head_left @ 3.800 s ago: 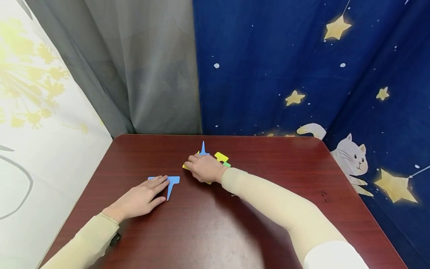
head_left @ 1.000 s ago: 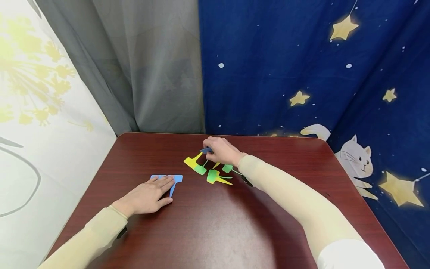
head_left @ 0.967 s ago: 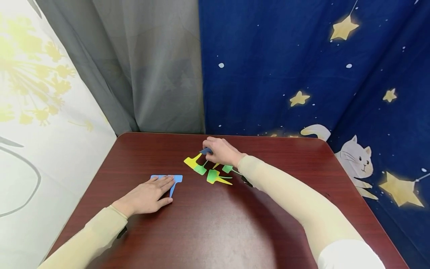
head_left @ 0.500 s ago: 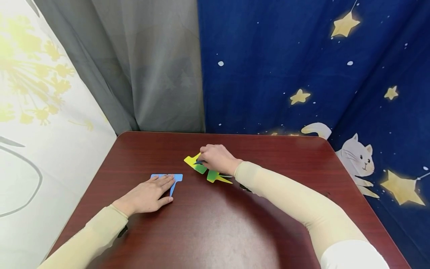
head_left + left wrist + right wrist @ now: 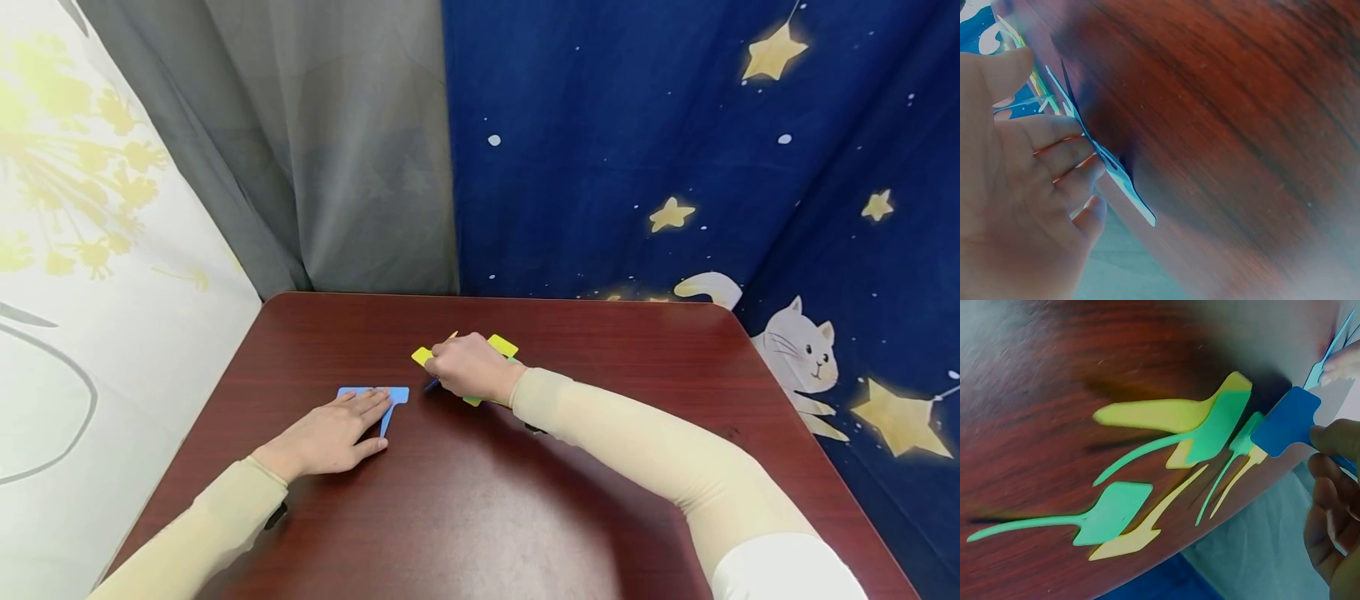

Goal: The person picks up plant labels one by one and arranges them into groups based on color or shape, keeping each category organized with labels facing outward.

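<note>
My left hand (image 5: 322, 437) lies flat on the table with straight fingers over blue T-shaped plant labels (image 5: 400, 396), whose pointed stem shows between thumb and forefinger. In the left wrist view, these blue labels (image 5: 1124, 182) lie under the fingertips. My right hand (image 5: 474, 367) is above the middle group and pinches another blue plant label (image 5: 1288, 422) by its stem, between thumb and fingers. Below it lie yellow plant labels (image 5: 1154, 414) and green plant labels (image 5: 1113, 512), some overlapping. In the head view, the right hand hides most of this group.
The dark red wooden table (image 5: 465, 517) has rounded far corners. Behind its far edge hang a grey curtain (image 5: 360, 167) and a blue star-patterned curtain (image 5: 570, 167). A white patterned wall covering (image 5: 112, 333) runs along the left side.
Having picked the blue label out of the group, my right hand has come nearer and slightly left with it, its tip now pointing down toward me. The left hand stays on its blue labels.
</note>
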`<state>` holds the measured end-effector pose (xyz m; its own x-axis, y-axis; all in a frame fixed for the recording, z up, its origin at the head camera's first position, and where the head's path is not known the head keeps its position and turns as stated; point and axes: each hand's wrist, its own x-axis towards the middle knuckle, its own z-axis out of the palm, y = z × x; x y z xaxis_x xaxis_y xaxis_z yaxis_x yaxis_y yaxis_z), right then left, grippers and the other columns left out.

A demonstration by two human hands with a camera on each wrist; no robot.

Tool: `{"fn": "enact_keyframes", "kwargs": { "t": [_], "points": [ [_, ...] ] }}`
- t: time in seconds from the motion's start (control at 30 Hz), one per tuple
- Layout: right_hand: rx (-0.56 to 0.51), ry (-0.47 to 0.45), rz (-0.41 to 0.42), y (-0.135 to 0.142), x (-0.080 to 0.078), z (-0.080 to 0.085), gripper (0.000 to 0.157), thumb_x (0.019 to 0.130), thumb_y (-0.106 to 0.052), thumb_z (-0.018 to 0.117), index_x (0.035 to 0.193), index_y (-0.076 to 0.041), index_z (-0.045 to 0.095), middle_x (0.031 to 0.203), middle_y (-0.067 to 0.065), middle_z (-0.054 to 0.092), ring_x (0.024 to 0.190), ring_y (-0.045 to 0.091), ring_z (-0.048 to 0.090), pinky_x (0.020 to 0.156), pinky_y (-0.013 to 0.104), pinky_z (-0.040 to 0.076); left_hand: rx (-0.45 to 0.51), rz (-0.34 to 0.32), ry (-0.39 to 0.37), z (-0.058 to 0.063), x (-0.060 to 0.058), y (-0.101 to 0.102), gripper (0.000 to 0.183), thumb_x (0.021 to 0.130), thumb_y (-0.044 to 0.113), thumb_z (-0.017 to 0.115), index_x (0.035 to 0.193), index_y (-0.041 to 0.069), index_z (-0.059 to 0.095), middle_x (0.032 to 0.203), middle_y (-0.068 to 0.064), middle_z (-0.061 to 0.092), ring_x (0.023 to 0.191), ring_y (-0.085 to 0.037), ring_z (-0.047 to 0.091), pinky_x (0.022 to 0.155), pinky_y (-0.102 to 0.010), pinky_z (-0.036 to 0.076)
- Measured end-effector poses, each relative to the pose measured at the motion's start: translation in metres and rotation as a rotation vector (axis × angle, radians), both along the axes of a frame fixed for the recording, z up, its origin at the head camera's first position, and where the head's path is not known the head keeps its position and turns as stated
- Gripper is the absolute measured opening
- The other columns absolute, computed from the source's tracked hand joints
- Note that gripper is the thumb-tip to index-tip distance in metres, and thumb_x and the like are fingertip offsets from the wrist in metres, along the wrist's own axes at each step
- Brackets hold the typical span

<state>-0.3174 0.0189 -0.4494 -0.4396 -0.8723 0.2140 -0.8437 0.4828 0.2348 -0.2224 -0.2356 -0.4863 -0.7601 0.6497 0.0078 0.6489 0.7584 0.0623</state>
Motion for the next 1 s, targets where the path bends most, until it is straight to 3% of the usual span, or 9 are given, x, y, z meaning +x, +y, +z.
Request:
{"fn": "enact_keyframes", "kwargs": {
  "t": [0.23,0.47,0.57,0.77,0.87,1.0],
  "points": [
    [-0.015,-0.106,-0.001,-0.009,0.007,-0.005,0.014,0.080,-0.013,0.059,0.074,-0.025,0.063,0.070,-0.011,0.051,0.060,0.003,0.048,0.044,0.024,0.040,-0.006,-0.005,0.008,-0.004,-0.003,-0.001,0.068,0.089,0.051,0.046,0.138,0.005,0.038,0.142,-0.010,0.035,0.131,-0.025,0.030,0.104,-0.047,0.024],
    [-0.014,-0.181,0.096,-0.012,0.011,-0.015,0.014,0.082,-0.010,0.061,0.087,-0.019,0.070,0.077,-0.009,0.047,0.069,0.004,0.046,0.052,0.019,0.041,0.014,-0.012,0.022,-0.004,-0.005,0.000,0.067,0.088,0.050,0.048,0.136,0.004,0.042,0.140,-0.010,0.038,0.129,-0.025,0.033,0.103,-0.046,0.026],
    [-0.001,-0.190,0.143,-0.011,0.013,-0.019,0.010,0.081,-0.015,0.062,0.090,-0.018,0.067,0.079,-0.009,0.045,0.072,0.004,0.045,0.056,0.020,0.042,0.012,-0.008,0.021,-0.004,-0.005,0.000,0.067,0.088,0.051,0.048,0.136,0.005,0.042,0.140,-0.009,0.039,0.129,-0.024,0.033,0.103,-0.046,0.027],
    [0.023,-0.308,0.188,-0.010,0.014,-0.029,0.015,0.082,-0.025,0.060,0.095,-0.018,0.055,0.083,-0.012,0.049,0.067,0.001,0.045,0.058,0.017,0.040,0.009,-0.001,0.026,-0.002,-0.004,0.001,0.066,0.088,0.050,0.048,0.136,0.005,0.042,0.139,-0.009,0.039,0.129,-0.024,0.033,0.104,-0.045,0.026],
    [0.041,-0.313,0.199,-0.009,0.013,-0.033,0.019,0.083,-0.028,0.060,0.099,-0.019,0.054,0.085,-0.012,0.051,0.069,0.001,0.046,0.059,0.016,0.040,0.016,-0.006,0.017,-0.002,-0.004,0.001,0.065,0.088,0.049,0.049,0.135,0.004,0.043,0.138,-0.010,0.040,0.128,-0.026,0.034,0.103,-0.046,0.027],
    [0.064,-0.254,0.204,-0.007,0.011,-0.035,0.019,0.084,-0.022,0.059,0.103,-0.019,0.058,0.091,-0.011,0.054,0.079,0.003,0.049,0.067,0.018,0.043,0.015,-0.002,0.016,-0.001,-0.004,0.001,0.065,0.088,0.049,0.050,0.135,0.004,0.043,0.138,-0.010,0.040,0.128,-0.025,0.034,0.103,-0.046,0.027]
  ]
}}
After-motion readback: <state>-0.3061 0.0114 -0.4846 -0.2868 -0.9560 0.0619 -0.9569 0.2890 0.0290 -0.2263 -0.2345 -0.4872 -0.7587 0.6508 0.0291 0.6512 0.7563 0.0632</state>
